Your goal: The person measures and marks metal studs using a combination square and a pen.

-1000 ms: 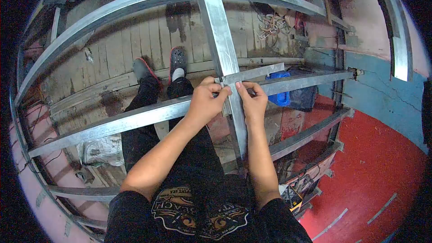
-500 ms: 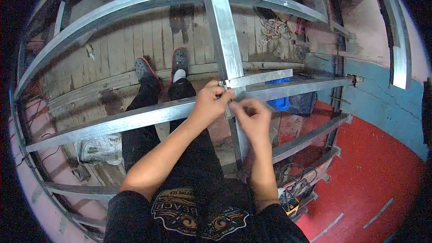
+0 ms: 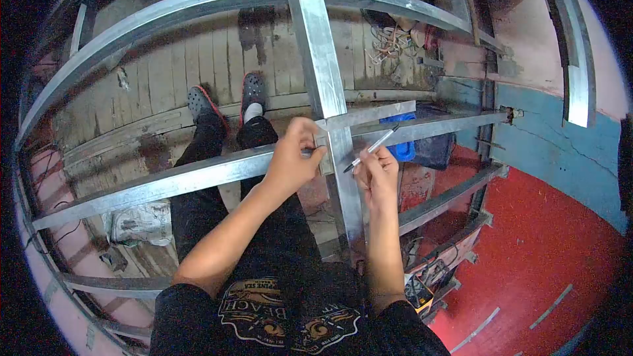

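A bare metal square (image 3: 376, 113) lies across an upright-running steel tube (image 3: 322, 69), its long blade pointing right. My left hand (image 3: 290, 158) is curled at the tube's left edge, thumb and fingers closed at the near end of the square. Something small and dark shows between that thumb and fingers, too little to name. My right hand (image 3: 378, 178) is just right of the tube, pinching a slim pen (image 3: 371, 149) with a clear barrel. Its dark lower tip points down-left over the tube's face.
A long steel crossbar (image 3: 158, 186) runs left to right beneath the tube. Another bar (image 3: 184, 6) curves across the top. Blue container (image 3: 401, 148) sits below on the right. Cables (image 3: 392, 43) lie on the plank floor. Red floor (image 3: 527, 250) spreads at the right.
My right hand has drawn back a little, and the pen is now plainly in view in it. My left fingers have loosened and shifted slightly left. The whole view has moved slightly.
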Tool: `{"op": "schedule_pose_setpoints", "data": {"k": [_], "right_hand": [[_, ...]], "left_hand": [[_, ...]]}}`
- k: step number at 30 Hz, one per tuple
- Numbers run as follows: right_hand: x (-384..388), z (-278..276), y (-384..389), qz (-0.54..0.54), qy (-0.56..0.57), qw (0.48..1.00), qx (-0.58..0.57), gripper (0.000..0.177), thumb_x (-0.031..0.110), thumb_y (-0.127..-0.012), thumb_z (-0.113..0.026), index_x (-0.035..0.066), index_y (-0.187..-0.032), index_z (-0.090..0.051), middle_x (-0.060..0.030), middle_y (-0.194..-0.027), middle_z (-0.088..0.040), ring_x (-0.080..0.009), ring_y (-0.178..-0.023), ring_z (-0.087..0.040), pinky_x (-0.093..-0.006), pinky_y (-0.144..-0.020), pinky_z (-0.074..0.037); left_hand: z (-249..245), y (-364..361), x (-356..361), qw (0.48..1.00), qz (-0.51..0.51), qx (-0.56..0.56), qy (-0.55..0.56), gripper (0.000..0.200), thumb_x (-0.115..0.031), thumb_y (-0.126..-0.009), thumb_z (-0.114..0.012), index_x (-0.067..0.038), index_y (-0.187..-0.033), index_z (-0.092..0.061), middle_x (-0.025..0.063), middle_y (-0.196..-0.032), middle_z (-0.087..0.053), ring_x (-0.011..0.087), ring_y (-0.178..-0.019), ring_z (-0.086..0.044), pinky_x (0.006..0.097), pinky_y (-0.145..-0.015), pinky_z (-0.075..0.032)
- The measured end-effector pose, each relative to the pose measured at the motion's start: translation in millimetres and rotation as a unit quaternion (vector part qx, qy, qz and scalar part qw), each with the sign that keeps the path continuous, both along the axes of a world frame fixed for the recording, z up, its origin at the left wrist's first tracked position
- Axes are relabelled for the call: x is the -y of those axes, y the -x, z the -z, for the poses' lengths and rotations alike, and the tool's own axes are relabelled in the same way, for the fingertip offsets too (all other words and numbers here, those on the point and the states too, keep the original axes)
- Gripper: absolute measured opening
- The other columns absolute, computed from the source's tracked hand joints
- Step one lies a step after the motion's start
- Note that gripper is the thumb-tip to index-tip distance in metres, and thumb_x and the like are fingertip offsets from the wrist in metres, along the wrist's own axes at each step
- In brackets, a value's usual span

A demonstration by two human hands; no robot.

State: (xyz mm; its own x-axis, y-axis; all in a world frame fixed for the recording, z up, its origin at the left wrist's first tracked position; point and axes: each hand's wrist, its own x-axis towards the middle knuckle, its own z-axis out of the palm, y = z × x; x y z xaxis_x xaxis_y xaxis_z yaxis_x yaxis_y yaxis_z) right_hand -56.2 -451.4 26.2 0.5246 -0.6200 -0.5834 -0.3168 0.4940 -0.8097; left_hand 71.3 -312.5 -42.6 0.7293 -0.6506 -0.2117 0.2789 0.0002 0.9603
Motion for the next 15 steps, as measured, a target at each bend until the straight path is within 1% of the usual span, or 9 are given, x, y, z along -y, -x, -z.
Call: {"op": "schedule_pose_setpoints", "data": {"k": [1,3,4,5,7,8,10,12,15], "right_hand": [[-3,2,0,0.043,-0.050,0.997,0.051,0.008,0.008,-0.095,-0.067,0.005,-0.091,-0.061,-0.0029,-0.061,-0.058,-0.0054,-0.044,-0.041,-0.0218,-0.041,-0.026],[-8,15,6,0.044,-0.039,0.997,0.057,0.006,0.008,-0.096,-0.066,0.004,-0.093,-0.062,-0.0038,-0.061,-0.058,-0.0065,-0.042,-0.041,-0.0224,-0.041,-0.027],[-12,14,4,0.049,-0.016,0.997,0.053,0.006,0.008,-0.096,-0.066,0.004,-0.094,-0.062,-0.0034,-0.061,-0.058,-0.0064,-0.043,-0.042,-0.0222,-0.041,-0.027],[-14,14,2,0.054,0.007,0.997,0.051,0.005,0.008,-0.096,-0.066,0.004,-0.095,-0.062,-0.0029,-0.061,-0.058,-0.0063,-0.043,-0.043,-0.0220,-0.041,-0.027],[-14,19,3,0.058,0.011,0.997,0.055,0.005,0.008,-0.096,-0.066,0.004,-0.096,-0.063,-0.0024,-0.062,-0.059,-0.0061,-0.044,-0.044,-0.0216,-0.042,-0.028],[-14,20,4,0.060,0.016,0.996,0.060,0.005,0.008,-0.096,-0.067,0.004,-0.096,-0.063,-0.0018,-0.064,-0.060,-0.0060,-0.045,-0.045,-0.0211,-0.042,-0.029],[-13,20,6,0.053,0.016,0.997,0.054,0.005,0.007,-0.095,-0.067,0.005,-0.096,-0.063,-0.0015,-0.065,-0.061,-0.0060,-0.047,-0.047,-0.0209,-0.044,-0.031],[-15,21,6,0.043,0.015,0.998,0.050,0.005,0.007,-0.095,-0.068,0.005,-0.096,-0.063,-0.0011,-0.067,-0.062,-0.0060,-0.049,-0.050,-0.0206,-0.045,-0.032],[-20,25,3,0.039,0.068,0.997,0.019,0.006,0.007,-0.096,-0.068,0.005,-0.097,-0.063,-0.0012,-0.069,-0.064,-0.0061,-0.054,-0.054,-0.0200,-0.046,-0.034]], "left_hand": [[0,1,-1,1.000,0.001,-0.002,-0.001,0.044,-0.006,-0.086,-0.077,-0.002,-0.125,-0.057,0.0098,-0.088,-0.065,0.0175,-0.082,-0.066,0.0313,-0.074,-0.054],[0,2,-4,0.992,-0.014,-0.114,-0.048,0.065,0.006,-0.082,-0.077,-0.004,-0.136,-0.042,0.0048,-0.087,-0.068,0.0143,-0.084,-0.069,0.0281,-0.073,-0.057],[1,3,-4,0.989,-0.021,-0.132,-0.055,0.047,0.000,-0.086,-0.077,-0.003,-0.126,-0.053,0.0013,-0.086,-0.069,0.0111,-0.077,-0.068,0.0263,-0.065,-0.057],[2,3,-3,0.989,-0.021,-0.132,-0.056,0.047,0.000,-0.086,-0.077,-0.003,-0.126,-0.053,0.0013,-0.086,-0.069,0.0111,-0.077,-0.068,0.0263,-0.065,-0.057],[1,4,-2,0.967,0.031,-0.249,-0.052,0.026,-0.007,-0.090,-0.076,-0.003,-0.113,-0.063,0.0007,-0.089,-0.071,0.0086,-0.078,-0.067,0.0251,-0.063,-0.057],[1,5,-2,0.966,0.032,-0.251,-0.053,0.026,-0.007,-0.090,-0.076,-0.003,-0.113,-0.063,0.0007,-0.089,-0.071,0.0086,-0.078,-0.067,0.0251,-0.063,-0.057],[-1,5,0,0.970,0.020,-0.237,-0.053,0.013,-0.014,-0.093,-0.075,-0.004,-0.100,-0.069,0.0004,-0.091,-0.073,0.0070,-0.077,-0.066,0.0235,-0.061,-0.055],[-7,5,1,0.966,0.006,-0.253,-0.047,0.014,-0.015,-0.093,-0.075,-0.004,-0.101,-0.070,0.0007,-0.092,-0.073,0.0067,-0.077,-0.066,0.0229,-0.060,-0.055],[-8,6,3,0.963,-0.011,-0.266,-0.050,0.014,-0.015,-0.093,-0.075,-0.004,-0.102,-0.071,0.0010,-0.093,-0.073,0.0064,-0.076,-0.066,0.0221,-0.059,-0.054]]}}
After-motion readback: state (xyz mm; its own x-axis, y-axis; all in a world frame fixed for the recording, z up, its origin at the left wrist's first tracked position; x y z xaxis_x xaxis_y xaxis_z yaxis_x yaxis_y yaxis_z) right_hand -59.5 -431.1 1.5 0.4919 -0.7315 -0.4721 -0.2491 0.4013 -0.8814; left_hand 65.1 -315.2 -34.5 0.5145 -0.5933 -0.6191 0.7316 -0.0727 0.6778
